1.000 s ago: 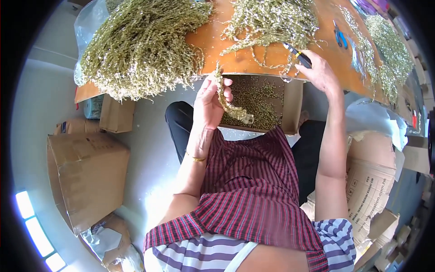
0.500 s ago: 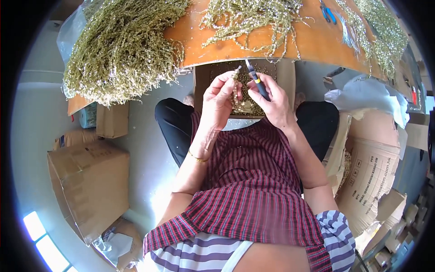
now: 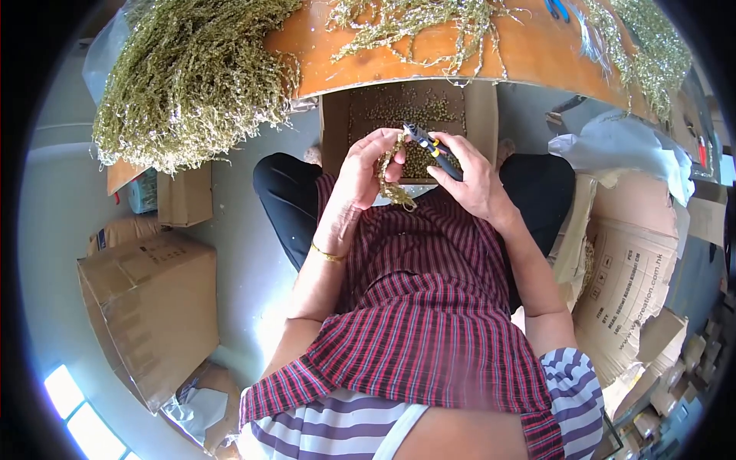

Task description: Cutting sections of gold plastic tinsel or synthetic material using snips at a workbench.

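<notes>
- Pliers [image 3: 429, 146], over the worktop's [image 3: 353, 65] near edge a second ago, have come in to the strand [image 3: 392, 188]; the right hand [image 3: 474, 175] brought them.
- Right hand: fingers wrapped around the pliers' handles, jaws pointing up and left at the strand's top end; whether they bite on it is too small to tell.
- Left hand [image 3: 365, 170]: thumb and fingers pinched on the strand near its top, the rest hanging down beside the palm in front of the lap.
- Box [image 3: 481, 123] of beads [image 3: 429, 107] sits below and beyond the hands, between the knees; its far part runs under the worktop, and hands, pliers and strand cover part of its contents.
- Left pile [image 3: 192, 84] of gold-green strands spills over the worktop's near edge.
- Middle pile [image 3: 471, 15] lies ahead of the hands, loose ends trailing to the edge.
- Farther right on the worktop: blue pliers [image 3: 560, 9], cut by the frame, pale threads [image 3: 592, 44] and the right pile [image 3: 655, 57].
- Plastic sheet [image 3: 625, 149] and torn carton [image 3: 625, 268] stand close by the right knee.
- Large carton [image 3: 153, 314] stands on the left, well apart from the hands.
</notes>
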Tool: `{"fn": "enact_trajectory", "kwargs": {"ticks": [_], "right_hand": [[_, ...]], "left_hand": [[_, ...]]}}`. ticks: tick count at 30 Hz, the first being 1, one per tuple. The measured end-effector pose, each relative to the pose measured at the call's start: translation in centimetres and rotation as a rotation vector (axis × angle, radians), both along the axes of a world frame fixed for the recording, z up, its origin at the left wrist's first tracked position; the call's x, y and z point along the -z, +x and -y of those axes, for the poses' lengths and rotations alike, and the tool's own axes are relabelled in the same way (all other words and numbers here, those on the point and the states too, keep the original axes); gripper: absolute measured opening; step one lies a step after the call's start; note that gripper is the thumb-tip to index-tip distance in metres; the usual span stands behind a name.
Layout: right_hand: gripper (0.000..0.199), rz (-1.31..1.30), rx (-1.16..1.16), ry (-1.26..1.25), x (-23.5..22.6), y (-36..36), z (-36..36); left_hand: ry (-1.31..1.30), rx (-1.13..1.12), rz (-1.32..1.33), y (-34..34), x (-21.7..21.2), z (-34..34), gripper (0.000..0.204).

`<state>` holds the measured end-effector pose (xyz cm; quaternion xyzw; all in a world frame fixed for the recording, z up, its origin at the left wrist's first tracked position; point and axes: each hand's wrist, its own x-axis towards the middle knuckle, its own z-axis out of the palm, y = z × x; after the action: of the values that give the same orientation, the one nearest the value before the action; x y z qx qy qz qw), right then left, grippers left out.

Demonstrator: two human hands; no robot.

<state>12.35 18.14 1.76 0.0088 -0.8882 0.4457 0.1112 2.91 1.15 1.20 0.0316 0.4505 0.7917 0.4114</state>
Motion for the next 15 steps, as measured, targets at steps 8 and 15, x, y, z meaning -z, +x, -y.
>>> {"fn": "enact_trajectory", "kwargs": {"ticks": [8, 15], "right_hand": [[0.025, 0.285, -0.141, -0.052, 3.6, -0.9, -0.8], [0.022, 0.517, 0.052, -0.014, 12.5, -2.6, 1.9]], "left_hand": [[-0.186, 0.262, 0.027, -3.0, 3.0, 1.3, 0.022], [-0.461, 0.088, -0.103, -3.7, 12.3, 0.6, 0.017]]}}
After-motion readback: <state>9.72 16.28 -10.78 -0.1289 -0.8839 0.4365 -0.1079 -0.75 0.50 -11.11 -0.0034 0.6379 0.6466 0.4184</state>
